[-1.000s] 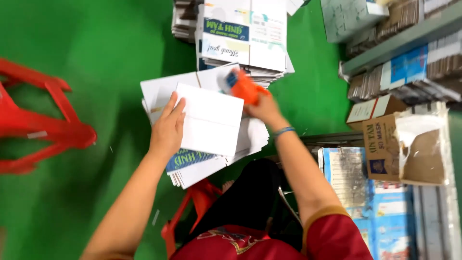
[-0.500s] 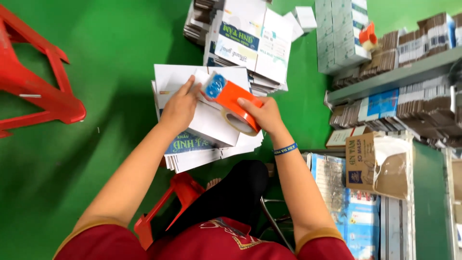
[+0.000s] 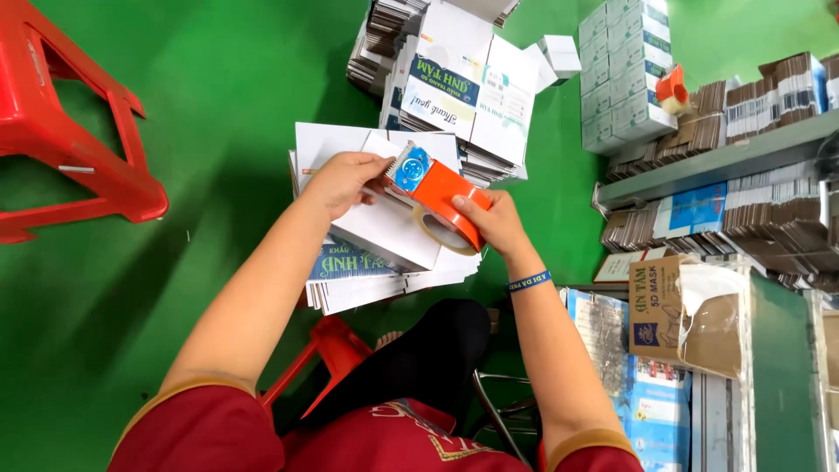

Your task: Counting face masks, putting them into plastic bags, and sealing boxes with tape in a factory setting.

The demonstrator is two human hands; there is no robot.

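Observation:
My right hand (image 3: 492, 220) grips an orange tape dispenser (image 3: 440, 197) with a roll of clear tape, held over a white folded carton (image 3: 384, 229). My left hand (image 3: 343, 181) pinches at the dispenser's blue toothed front end, and its palm lies against the carton's top edge. The carton rests on a stack of flat white cartons (image 3: 367, 280) with blue print, lying on the green floor in front of my knees.
A red plastic stool (image 3: 65, 131) stands at the left. Another stack of printed flat cartons (image 3: 463, 83) lies beyond the hands. Shelves (image 3: 725, 157) of packed boxes, with a second orange tape dispenser (image 3: 671, 89), fill the right side. A brown cardboard box (image 3: 669, 310) sits lower right.
The right hand brought the dispenser from the carton's far corner toward its middle. The left hand lifted off the carton's face and took hold of the dispenser's front end.

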